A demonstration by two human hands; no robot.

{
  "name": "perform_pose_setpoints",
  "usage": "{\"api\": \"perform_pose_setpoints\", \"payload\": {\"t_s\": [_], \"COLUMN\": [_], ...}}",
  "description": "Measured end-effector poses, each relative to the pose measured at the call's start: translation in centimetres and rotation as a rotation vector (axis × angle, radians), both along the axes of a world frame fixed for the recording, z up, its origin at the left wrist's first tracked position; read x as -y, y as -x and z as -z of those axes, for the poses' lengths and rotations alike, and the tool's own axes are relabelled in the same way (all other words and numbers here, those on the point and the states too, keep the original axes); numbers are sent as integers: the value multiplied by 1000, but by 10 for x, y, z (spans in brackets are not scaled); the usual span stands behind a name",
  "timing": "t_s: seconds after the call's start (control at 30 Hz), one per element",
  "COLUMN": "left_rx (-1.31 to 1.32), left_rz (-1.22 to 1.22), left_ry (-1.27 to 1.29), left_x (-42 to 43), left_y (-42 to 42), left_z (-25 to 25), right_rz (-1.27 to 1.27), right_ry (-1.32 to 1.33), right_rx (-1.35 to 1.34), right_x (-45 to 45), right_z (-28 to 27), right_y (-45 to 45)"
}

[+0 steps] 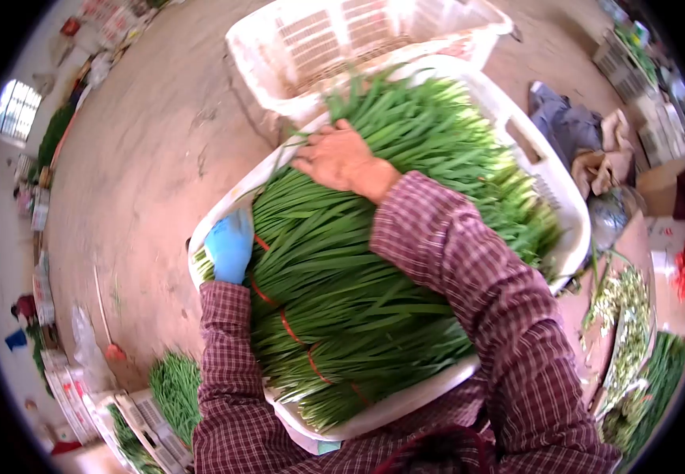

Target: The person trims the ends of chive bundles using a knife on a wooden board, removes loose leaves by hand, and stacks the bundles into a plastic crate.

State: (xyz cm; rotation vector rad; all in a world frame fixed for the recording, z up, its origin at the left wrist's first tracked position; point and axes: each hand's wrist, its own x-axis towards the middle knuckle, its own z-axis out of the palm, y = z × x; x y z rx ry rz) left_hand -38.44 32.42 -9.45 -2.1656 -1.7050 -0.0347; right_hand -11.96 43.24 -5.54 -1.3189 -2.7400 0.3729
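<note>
A white plastic basket (532, 134) is filled with long green leafy stalks (342, 268), some tied in bundles with red bands (291, 325). My left hand (232, 243), in a blue glove, is at the basket's left side, on the stalk ends; its fingers are largely hidden among the stalks and rim. My bare right hand (338, 158) lies on the leaves near the upper left rim, its fingers apart.
An empty white crate (303, 51) stands just beyond the basket. Dark clothing (567, 126) lies at the right, above cut stalks (626, 316). More green bundles (175, 391) sit at the lower left, and crates (634, 79) stand at the upper right.
</note>
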Motion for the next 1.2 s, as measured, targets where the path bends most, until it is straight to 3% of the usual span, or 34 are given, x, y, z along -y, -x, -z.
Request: {"api": "perform_pose_setpoints", "payload": {"t_s": [0.07, 0.13, 0.2, 0.23, 0.33, 0.37, 0.53, 0.6, 0.77, 0.93, 1.0, 1.07, 1.1, 1.13, 1.17, 1.2], "left_rx": [-101, 308, 328, 345, 404, 509, 638, 629, 420, 342, 336, 305, 289, 270, 296, 321], "left_rz": [23, -43, -123, -223, -179, -45, 298, 231, 187, 95, 64, 4, 22, 24, 10, 8], "left_ry": [-74, 21, 100, 164, 70, 62, 116, 132, 56, 129, 129, 188, 172, 158, 129, 103], "left_x": [1, 1, 4, 1, 0, 1, -31, -46, -43, -47, -48, -51, -51, -49, -48, -50], "left_y": [1, -7, -8, -12, -23, -29, -94, -105, -118, -120, -120, -125, -125, -124, -121, -121], "left_z": [1, -9, -13, -16, -25, -33, -48, -37, -20, -23, -26, -31, -34, -34, -30, -27], "right_rz": [3, 31, 86, -20, -26, 94, 51, 97, 38, 23, 226, 126, 88, 519, 553, 583], "right_ry": [-25, -127, -252, -410, -420, -259, -357, -247, -609, -426, -287, -277, -392, -63, -17, -227], "right_rx": [53, -7, -115, -116, -162, -150, -107, -109, -109, -126, -106, 199, 341, -15, -8, -163], "right_x": [-5, -13, -21, -27, -27, -26, -21, -24, -9, -24, -23, -10, -20, -2, 6, 8], "right_z": [3, 13, 24, 45, 48, 42, 39, 36, 56, 49, 42, 13, 35, 1, -22, -14], "right_y": [-1, -33, -58, -63, -63, -59, -60, -61, -74, -82, -91, -135, -159, -152, -158, -166]}}
